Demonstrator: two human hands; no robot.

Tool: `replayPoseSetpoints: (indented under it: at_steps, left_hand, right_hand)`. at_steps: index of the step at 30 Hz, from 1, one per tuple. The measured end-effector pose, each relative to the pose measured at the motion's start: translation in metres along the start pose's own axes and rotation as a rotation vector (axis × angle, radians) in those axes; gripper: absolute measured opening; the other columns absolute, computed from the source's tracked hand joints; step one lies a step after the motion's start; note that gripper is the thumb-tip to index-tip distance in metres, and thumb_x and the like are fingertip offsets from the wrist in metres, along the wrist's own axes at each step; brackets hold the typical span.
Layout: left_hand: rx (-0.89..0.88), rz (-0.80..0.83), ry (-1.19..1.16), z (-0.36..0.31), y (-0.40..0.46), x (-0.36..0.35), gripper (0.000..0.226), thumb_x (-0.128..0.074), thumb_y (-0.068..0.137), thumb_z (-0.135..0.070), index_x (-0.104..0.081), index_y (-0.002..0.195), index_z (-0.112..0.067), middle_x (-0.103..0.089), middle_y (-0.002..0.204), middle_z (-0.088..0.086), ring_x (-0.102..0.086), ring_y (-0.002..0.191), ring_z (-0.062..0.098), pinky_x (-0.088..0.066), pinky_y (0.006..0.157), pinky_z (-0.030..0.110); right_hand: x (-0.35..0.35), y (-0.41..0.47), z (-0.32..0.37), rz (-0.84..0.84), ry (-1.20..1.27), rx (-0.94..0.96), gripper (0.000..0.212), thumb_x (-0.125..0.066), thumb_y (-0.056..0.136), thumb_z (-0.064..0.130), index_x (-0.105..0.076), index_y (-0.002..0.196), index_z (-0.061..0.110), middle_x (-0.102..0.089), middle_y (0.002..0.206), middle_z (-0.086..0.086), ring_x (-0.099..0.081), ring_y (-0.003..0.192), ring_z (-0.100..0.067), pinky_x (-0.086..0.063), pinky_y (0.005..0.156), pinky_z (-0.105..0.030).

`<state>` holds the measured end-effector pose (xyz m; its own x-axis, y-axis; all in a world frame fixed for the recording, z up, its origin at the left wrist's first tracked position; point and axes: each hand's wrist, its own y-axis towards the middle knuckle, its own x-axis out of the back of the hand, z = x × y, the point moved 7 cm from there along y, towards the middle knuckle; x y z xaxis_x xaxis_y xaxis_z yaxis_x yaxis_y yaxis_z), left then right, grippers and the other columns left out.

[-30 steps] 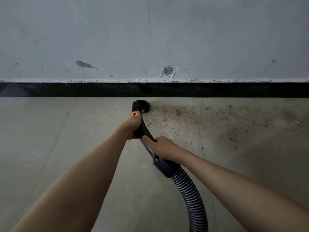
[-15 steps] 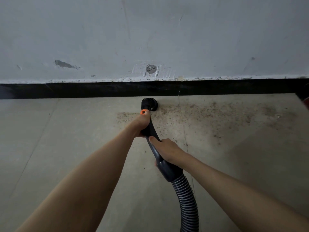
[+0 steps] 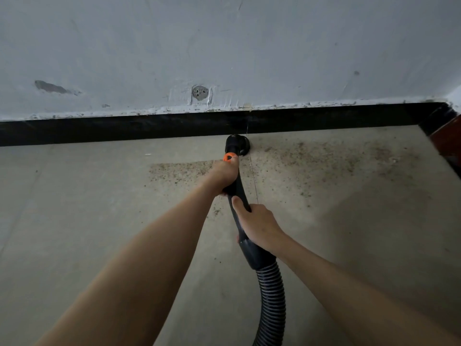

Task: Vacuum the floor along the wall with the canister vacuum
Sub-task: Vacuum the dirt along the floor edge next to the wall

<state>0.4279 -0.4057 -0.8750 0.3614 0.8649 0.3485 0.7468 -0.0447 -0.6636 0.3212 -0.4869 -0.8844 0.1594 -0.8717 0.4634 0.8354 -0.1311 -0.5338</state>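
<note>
The black vacuum nozzle sits on the tiled floor right against the black skirting board. My left hand grips the curved black wand just below its orange button. My right hand grips the wand lower down, above the grey cuff where the ribbed hose starts. Brown dust and grit lie along the wall to the right of the nozzle, with a smaller patch to the left of my left hand. The canister itself is out of view.
A scuffed white wall rises above the skirting, with a patched hole. The room corner is at the far right, where a reddish-brown door or frame stands. The hose runs off the bottom edge.
The nozzle has slid right along the skirting board into the dusty area, and the view has shifted right, bringing the corner into sight. Both hands keep their grip on the wand.
</note>
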Motion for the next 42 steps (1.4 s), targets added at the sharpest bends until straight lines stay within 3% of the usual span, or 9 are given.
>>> replayPoseSetpoints:
  at_steps: [2, 5, 10, 16, 23, 26, 31, 35, 42]
  left_hand:
    - [-0.003, 0.008, 0.000, 0.000, 0.003, -0.004, 0.059, -0.026, 0.097, -0.052, -0.046, 0.118, -0.001, -0.056, 0.087, 0.013, -0.060, 0.083, 0.029, -0.055, 0.075, 0.037]
    - [-0.017, 0.005, 0.016, -0.001, 0.007, -0.006, 0.057, -0.025, 0.097, -0.054, -0.046, 0.108, -0.002, -0.054, 0.081, 0.012, -0.060, 0.082, 0.029, -0.055, 0.078, 0.038]
    - [-0.028, 0.002, -0.013, 0.002, 0.009, 0.001, 0.052, -0.025, 0.098, -0.052, -0.045, 0.105, -0.004, -0.054, 0.081, 0.011, -0.057, 0.073, 0.025, -0.052, 0.071, 0.035]
    - [0.029, -0.015, -0.129, 0.020, 0.008, 0.047, 0.052, -0.027, 0.099, -0.049, -0.043, 0.117, -0.003, -0.054, 0.098, 0.014, -0.058, 0.098, 0.032, -0.053, 0.089, 0.043]
    - [0.103, -0.096, -0.281, 0.059, -0.001, 0.123, 0.046, -0.028, 0.100, -0.046, -0.040, 0.113, -0.004, -0.051, 0.085, 0.011, -0.054, 0.073, 0.023, -0.048, 0.057, 0.033]
    - [0.142, -0.128, -0.331, 0.078, -0.007, 0.153, 0.046, -0.028, 0.101, -0.046, -0.039, 0.113, -0.004, -0.051, 0.085, 0.011, -0.054, 0.072, 0.023, -0.048, 0.059, 0.033]
    - [0.181, -0.220, -0.367, 0.112, -0.019, 0.188, 0.041, -0.028, 0.100, -0.045, -0.037, 0.114, -0.007, -0.050, 0.086, 0.011, -0.052, 0.073, 0.023, -0.046, 0.071, 0.038]
    - [0.163, -0.261, -0.377, 0.128, -0.029, 0.192, 0.039, -0.025, 0.100, -0.044, -0.036, 0.115, -0.009, -0.050, 0.088, 0.013, -0.051, 0.073, 0.024, -0.046, 0.065, 0.038]
    - [0.152, -0.266, -0.358, 0.137, -0.040, 0.185, 0.041, -0.026, 0.100, -0.043, -0.038, 0.112, -0.006, -0.049, 0.082, 0.011, -0.052, 0.071, 0.023, -0.043, 0.053, 0.033]
  right_hand:
    - [-0.002, 0.000, -0.004, -0.035, -0.012, -0.008, 0.057, -0.033, 0.092, 0.066, -0.054, 0.070, 0.017, -0.070, 0.070, -0.008, -0.066, 0.063, -0.024, -0.055, 0.065, -0.035]
    - [-0.001, 0.002, -0.007, -0.092, 0.005, 0.013, 0.047, -0.035, 0.094, 0.063, -0.052, 0.077, 0.022, -0.063, 0.073, -0.001, -0.062, 0.063, -0.016, -0.047, 0.054, -0.029]
    - [-0.007, 0.008, -0.002, -0.071, 0.035, 0.054, 0.043, -0.039, 0.094, 0.060, -0.051, 0.077, 0.023, -0.058, 0.069, 0.001, -0.058, 0.060, -0.014, -0.041, 0.052, -0.025]
    - [-0.031, 0.017, 0.031, 0.006, -0.045, 0.111, 0.045, -0.040, 0.094, 0.060, -0.050, 0.072, 0.022, -0.055, 0.063, 0.003, -0.054, 0.054, -0.011, -0.036, 0.048, -0.022]
    - [-0.085, 0.019, 0.083, 0.181, -0.125, 0.242, 0.050, -0.043, 0.094, 0.061, -0.045, 0.064, 0.020, -0.051, 0.055, 0.004, -0.048, 0.047, -0.013, -0.037, 0.050, -0.027]
    - [-0.107, 0.016, 0.103, 0.234, -0.154, 0.271, 0.052, -0.043, 0.094, 0.061, -0.045, 0.063, 0.019, -0.050, 0.053, 0.004, -0.047, 0.045, -0.013, -0.035, 0.049, -0.027]
    - [-0.144, 0.004, 0.120, 0.327, -0.230, 0.259, 0.052, -0.042, 0.093, 0.063, -0.050, 0.071, 0.016, -0.062, 0.063, -0.004, -0.063, 0.064, -0.023, -0.046, 0.062, -0.032]
    - [-0.157, -0.007, 0.119, 0.359, -0.315, 0.273, 0.054, -0.038, 0.094, 0.064, -0.048, 0.071, 0.016, -0.058, 0.066, -0.003, -0.056, 0.057, -0.020, -0.044, 0.060, -0.032]
    - [-0.158, -0.021, 0.108, 0.379, -0.337, 0.248, 0.054, -0.034, 0.094, 0.065, -0.048, 0.072, 0.017, -0.061, 0.064, -0.003, -0.060, 0.063, -0.023, -0.051, 0.070, -0.035]
